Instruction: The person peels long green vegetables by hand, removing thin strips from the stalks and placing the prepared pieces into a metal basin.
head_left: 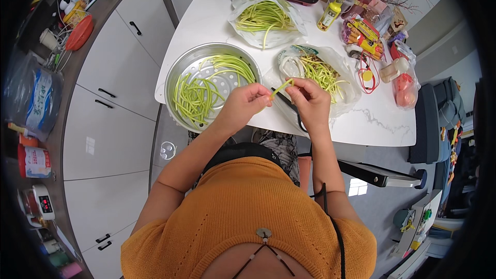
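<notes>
A short green garlic scape (282, 88) stretches between my two hands over the table's near edge. My left hand (242, 106) pinches one end with thumb and forefinger, beside the metal basin's rim. The other end is pinched by my right hand (311, 104). The round perforated metal basin (172, 78) holds broken scape pieces (196, 99) at left and longer ones (230, 67) at upper right. Right of my hands, an open plastic bag (347, 85) contains thin yellow-green scape ends (321, 75). A black-handled tool (301, 123), perhaps scissors, lies partly hidden by my right hand.
Farther back, another plastic bag (243, 36) is full of long scapes (264, 15). A yellow bottle (329, 14), packaged food (361, 36), a red cord (368, 83) and a bag of round pink items (405, 90) occupy the right side. White cabinets (111, 124) stand left.
</notes>
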Demonstrator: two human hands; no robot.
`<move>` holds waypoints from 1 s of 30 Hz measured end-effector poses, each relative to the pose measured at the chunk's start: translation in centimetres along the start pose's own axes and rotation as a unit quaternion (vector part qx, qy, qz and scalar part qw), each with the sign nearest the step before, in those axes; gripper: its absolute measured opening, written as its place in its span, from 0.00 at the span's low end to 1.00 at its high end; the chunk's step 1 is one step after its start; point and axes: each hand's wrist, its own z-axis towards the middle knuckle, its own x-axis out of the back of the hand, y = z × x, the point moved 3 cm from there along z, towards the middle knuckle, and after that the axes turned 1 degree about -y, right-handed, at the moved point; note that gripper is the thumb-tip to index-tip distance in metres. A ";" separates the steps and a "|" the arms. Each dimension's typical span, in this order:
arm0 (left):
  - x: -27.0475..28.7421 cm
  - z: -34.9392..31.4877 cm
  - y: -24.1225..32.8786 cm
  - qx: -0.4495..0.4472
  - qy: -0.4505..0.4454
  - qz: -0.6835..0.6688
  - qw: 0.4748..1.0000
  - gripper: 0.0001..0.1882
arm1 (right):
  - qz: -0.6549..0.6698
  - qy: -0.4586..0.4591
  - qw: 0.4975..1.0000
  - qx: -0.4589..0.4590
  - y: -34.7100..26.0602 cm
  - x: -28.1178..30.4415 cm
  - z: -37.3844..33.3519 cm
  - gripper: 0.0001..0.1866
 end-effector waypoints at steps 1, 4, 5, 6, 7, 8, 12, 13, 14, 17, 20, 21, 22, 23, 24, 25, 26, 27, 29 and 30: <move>0.2 0.1 -0.2 -0.003 0.014 -0.009 1.000 0.06 | -0.032 0.006 0.999 0.017 -0.2 0.0 -0.2 0.07; 0.2 0.1 -0.3 -0.001 0.025 -0.026 0.999 0.06 | -0.151 0.027 0.981 0.122 -0.8 -0.2 -0.2 0.08; 0.1 0.1 -0.3 0.001 0.024 -0.030 0.999 0.06 | -0.194 0.035 0.966 0.165 -1.1 -0.3 -0.3 0.08; 0.2 0.2 -0.4 -0.004 0.025 -0.016 1.000 0.06 | -0.213 0.026 0.964 0.159 -1.3 -0.5 -0.4 0.08; 0.2 0.2 -0.5 -0.009 0.027 -0.001 1.000 0.06 | -0.232 0.018 0.961 0.153 -1.9 -0.7 -0.6 0.08; 0.3 0.3 -0.6 -0.013 0.029 0.013 0.999 0.06 | -0.250 0.009 0.957 0.146 -2.1 -0.9 -0.7 0.09; 1.5 0.3 0.7 -0.026 0.175 -0.092 0.980 0.07 | -0.261 0.001 0.956 0.135 -1.7 -0.4 -0.8 0.09; 2.8 0.6 0.5 -0.043 0.193 -0.122 0.973 0.07 | -0.257 -0.009 0.958 0.124 -1.5 -0.1 -0.8 0.09; 3.7 0.8 0.4 -0.059 0.210 -0.153 0.964 0.08 | -0.253 -0.018 0.960 0.114 -1.2 0.1 -0.7 0.09; 5.1 0.9 0.9 -0.098 0.260 -0.229 0.933 0.07 | -0.206 -0.011 0.978 0.031 0.6 1.2 -0.8 0.10; 5.9 0.8 0.8 -0.095 0.253 -0.271 0.924 0.06 | -0.236 -0.003 0.971 -0.034 1.8 2.8 -0.3 0.11; 6.0 0.7 0.7 -0.093 0.250 -0.274 0.924 0.06 | -0.240 0.015 0.971 -0.007 2.6 3.4 -0.1 0.10; 6.0 0.7 0.7 -0.092 0.246 -0.277 0.924 0.06 | -0.264 0.038 0.964 -0.003 3.1 4.0 0.3 0.10; 6.0 0.7 0.7 -0.092 0.242 -0.281 0.924 0.05 | -0.288 0.060 0.956 0.001 3.5 4.7 0.6 0.10; 6.0 0.7 0.7 -0.094 0.241 -0.279 0.925 0.05 | -0.312 0.082 0.946 0.005 3.7 5.2 0.9 0.10; 5.8 0.6 0.8 -0.096 0.241 -0.276 0.925 0.05 | -0.329 0.102 0.939 -0.002 3.5 5.7 1.1 0.10; 5.6 0.6 0.9 -0.099 0.241 -0.274 0.926 0.05 | -0.331 0.122 0.936 0.004 3.3 5.8 1.2 0.10; 5.5 0.6 1.0 -0.102 0.242 -0.268 0.927 0.04 | -0.334 0.142 0.932 0.009 3.2 5.9 1.2 0.09; 5.0 0.7 1.2 -0.109 0.244 -0.255 0.929 0.04 | -0.269 0.129 0.954 0.003 3.1 5.7 1.2 0.09; 4.8 0.7 1.3 -0.116 0.244 -0.239 0.933 0.04 | -0.201 0.095 0.975 -0.009 3.0 5.1 1.0 0.09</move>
